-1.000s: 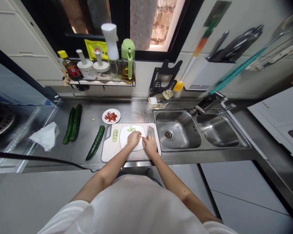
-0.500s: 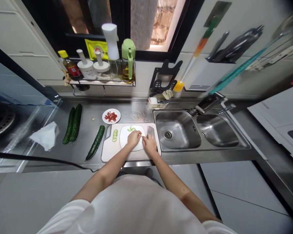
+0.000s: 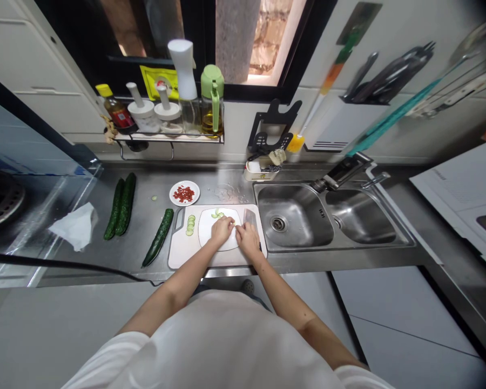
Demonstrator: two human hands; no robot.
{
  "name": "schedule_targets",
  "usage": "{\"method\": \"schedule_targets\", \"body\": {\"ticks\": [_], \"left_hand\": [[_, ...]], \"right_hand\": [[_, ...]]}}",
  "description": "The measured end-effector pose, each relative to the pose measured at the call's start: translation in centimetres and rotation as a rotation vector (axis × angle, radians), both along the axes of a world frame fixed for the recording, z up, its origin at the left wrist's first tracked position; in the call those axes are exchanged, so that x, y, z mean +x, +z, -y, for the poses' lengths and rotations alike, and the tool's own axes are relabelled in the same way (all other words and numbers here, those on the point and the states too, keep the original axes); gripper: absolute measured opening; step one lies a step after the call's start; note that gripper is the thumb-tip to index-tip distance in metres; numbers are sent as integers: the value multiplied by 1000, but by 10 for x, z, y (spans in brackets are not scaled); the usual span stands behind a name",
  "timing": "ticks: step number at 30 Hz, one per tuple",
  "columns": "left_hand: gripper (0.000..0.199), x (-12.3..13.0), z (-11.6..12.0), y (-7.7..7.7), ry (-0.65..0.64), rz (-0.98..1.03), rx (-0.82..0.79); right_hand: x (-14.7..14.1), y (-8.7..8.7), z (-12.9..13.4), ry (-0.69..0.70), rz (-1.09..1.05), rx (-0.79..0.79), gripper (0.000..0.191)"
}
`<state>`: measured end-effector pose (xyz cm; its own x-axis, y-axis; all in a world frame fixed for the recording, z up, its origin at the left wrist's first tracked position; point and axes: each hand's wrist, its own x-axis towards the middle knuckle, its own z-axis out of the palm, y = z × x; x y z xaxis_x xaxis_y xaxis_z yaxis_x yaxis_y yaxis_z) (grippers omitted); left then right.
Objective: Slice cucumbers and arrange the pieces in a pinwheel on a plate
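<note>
Over the right part of a white plate [image 3: 204,232], my left hand [image 3: 222,230] is closed in a pinch at a pale green cucumber slice [image 3: 236,222]. My right hand [image 3: 248,239] meets it from the other side, fingers closed at the same slice, which they mostly hide. Several cucumber slices [image 3: 217,214] lie near the plate's far rim. The plate rests on a pale cutting board [image 3: 178,251], where an overlapping row of cucumber slices [image 3: 190,225] lies at the left. Beneath my right hand is a knife, its blade [image 3: 250,216] showing beyond the fingers.
A whole cucumber [image 3: 159,237] lies left of the board, with two more cucumbers [image 3: 125,204] farther left. Behind the board stands a small dish [image 3: 197,188] of chopped red pieces. A double sink [image 3: 299,216] adjoins on the right. White paper [image 3: 75,224] lies far left.
My hands stay almost in place over the plate, with only slight finger movement. The slices, knife and cucumbers have not visibly moved.
</note>
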<state>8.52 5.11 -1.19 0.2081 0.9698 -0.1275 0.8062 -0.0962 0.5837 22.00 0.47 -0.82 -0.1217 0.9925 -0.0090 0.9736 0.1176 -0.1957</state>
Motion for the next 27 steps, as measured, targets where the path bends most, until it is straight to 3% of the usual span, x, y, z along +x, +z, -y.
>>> {"method": "schedule_targets", "body": {"ticks": [19,27], "left_hand": [[19,0,0,5,9,0,-22],[18,-16,20,15,95,95,34]], "right_hand": [[-2,11,-2,0,9,-65,30],[-6,20,14,48,-13,-1,28]]}}
